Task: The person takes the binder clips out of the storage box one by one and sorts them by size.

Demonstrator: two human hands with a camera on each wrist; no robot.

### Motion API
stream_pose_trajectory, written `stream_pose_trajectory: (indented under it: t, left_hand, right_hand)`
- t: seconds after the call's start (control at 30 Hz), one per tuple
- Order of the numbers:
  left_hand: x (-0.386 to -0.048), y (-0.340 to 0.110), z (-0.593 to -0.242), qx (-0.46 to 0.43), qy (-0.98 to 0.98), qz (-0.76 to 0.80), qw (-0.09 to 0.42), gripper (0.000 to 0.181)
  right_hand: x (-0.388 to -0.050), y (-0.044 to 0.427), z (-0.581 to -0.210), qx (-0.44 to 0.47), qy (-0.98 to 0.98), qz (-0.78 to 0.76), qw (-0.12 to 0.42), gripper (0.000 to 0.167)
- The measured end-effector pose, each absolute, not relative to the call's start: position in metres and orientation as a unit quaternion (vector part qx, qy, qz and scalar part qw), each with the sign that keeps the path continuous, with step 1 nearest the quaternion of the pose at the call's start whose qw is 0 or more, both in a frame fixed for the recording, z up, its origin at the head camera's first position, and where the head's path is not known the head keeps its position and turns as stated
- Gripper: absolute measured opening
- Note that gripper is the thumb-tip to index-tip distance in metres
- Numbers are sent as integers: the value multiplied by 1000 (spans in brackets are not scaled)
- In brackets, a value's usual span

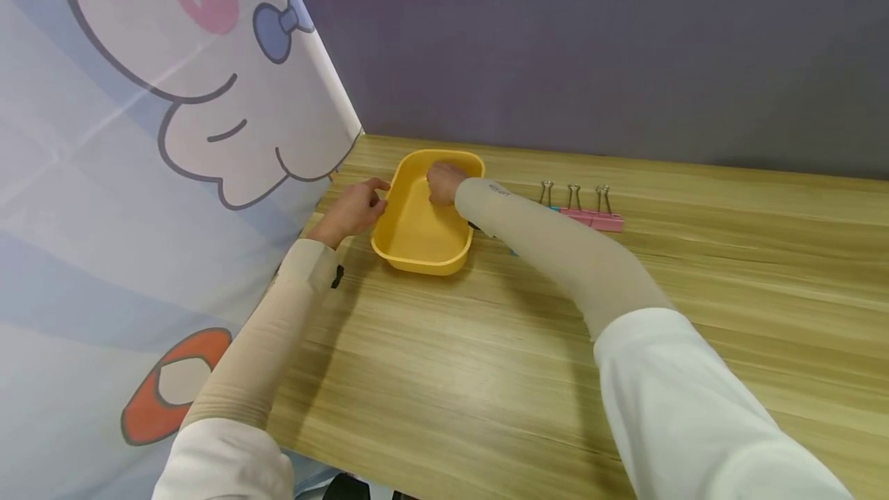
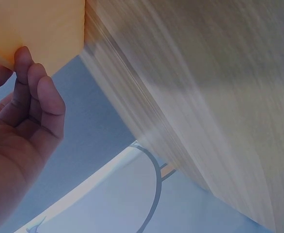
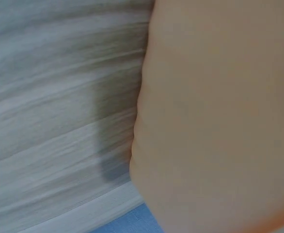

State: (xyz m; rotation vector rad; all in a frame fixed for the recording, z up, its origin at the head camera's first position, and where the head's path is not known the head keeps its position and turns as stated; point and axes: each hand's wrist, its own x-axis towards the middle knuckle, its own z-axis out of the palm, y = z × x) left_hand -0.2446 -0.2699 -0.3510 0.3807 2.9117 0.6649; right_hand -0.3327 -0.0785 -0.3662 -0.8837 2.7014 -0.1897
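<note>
A deep yellow plastic tray (image 1: pixel 424 234) with rounded corners stands on the wooden table, near its far left corner. At the tray's left rim my left hand (image 1: pixel 354 211) pinches the edge with thumb and fingertips. The left wrist view shows that hand (image 2: pixel 23 116) from the palm side, its fingers bent at the tray's corner. My right hand (image 1: pixel 446 182) reaches down inside the tray's far right part; its fingertips are hidden, and what they hold or touch cannot be seen. In the right wrist view the tray's wall (image 3: pixel 214 116) fills the right side.
Right of the tray, pink binder clips (image 1: pixel 592 219) lie in a row with their wire handles up. Bits of blue show beside them, partly behind the right forearm. A dark grey panel (image 1: pixel 590 52) rises behind the table, and a cartoon-printed cloth (image 1: pixel 125 214) hangs along the left.
</note>
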Motion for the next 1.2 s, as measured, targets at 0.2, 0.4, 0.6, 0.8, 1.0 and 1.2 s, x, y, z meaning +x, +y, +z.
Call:
stream_pose_trajectory:
  t: [0.2, 0.4, 0.6, 0.8, 1.0, 1.2]
  left_hand:
    - [-245, -269, -351, 123, 965, 221, 66, 36]
    - [-245, -269, -351, 120, 966, 221, 65, 36]
    - [-245, -269, -351, 119, 966, 221, 64, 36]
    - [-245, -268, -350, 117, 967, 219, 62, 37]
    - [-246, -268, -350, 116, 966, 222, 66, 37]
    - [-246, -270, -352, 118, 966, 222, 65, 37]
  right_hand:
    - [-331, -75, -369, -334, 928, -118, 116, 10]
    - [-328, -67, -369, -347, 918, -169, 95, 11]
    - [-329, -65, -372, -331, 924, -172, 85, 14]
    - [-328, -67, -375, -328, 928, -159, 83, 4]
    - [-324, -70, -376, -332, 927, -154, 85, 13]
    - [-321, -67, -371, -348, 919, -161, 87, 7]
